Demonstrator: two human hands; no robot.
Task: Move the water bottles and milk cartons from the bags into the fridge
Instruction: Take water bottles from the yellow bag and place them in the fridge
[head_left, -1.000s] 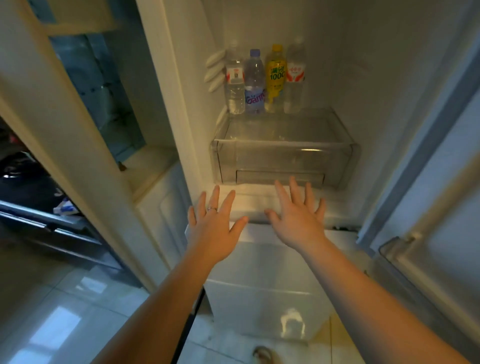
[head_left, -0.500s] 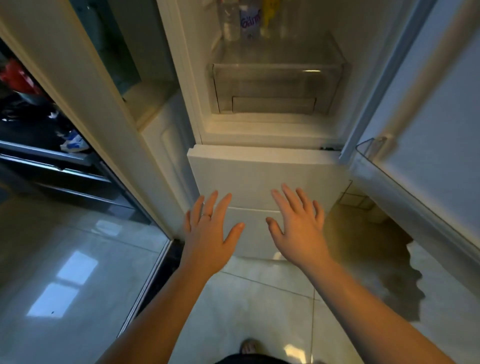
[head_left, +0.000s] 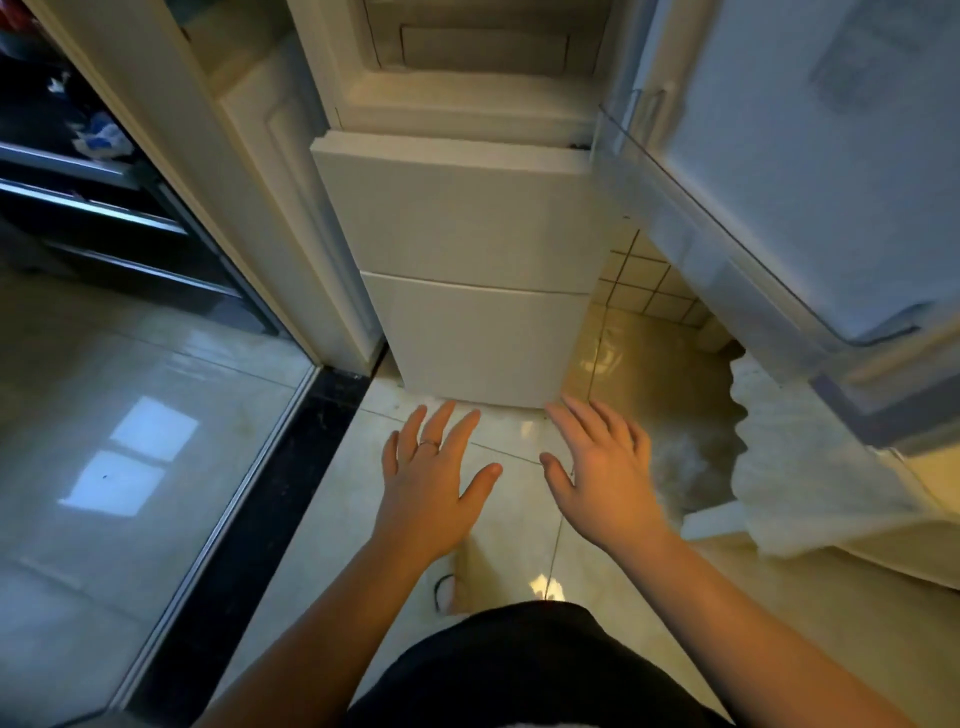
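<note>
The white fridge (head_left: 467, 218) stands ahead with its upper door (head_left: 810, 171) swung open to the right. Only the clear crisper drawer (head_left: 483, 47) at the bottom of the upper compartment shows; the bottles on the shelf above are out of frame. My left hand (head_left: 431, 488) and my right hand (head_left: 602, 473) hover side by side over the floor tiles in front of the fridge's base, fingers spread, holding nothing. No bag, bottle or carton is in sight.
A white lacy cloth (head_left: 810, 467) hangs at the right below the open door. A dark sliding-door track (head_left: 249, 519) crosses the floor on the left, with dark shelves (head_left: 93, 197) beyond. My foot in a sandal (head_left: 462, 582) is below my hands.
The view has tipped down from the fridge shelf with its bottles to the floor. Both hands have dropped from the crisper level to the fridge's base, staying spread and empty.
</note>
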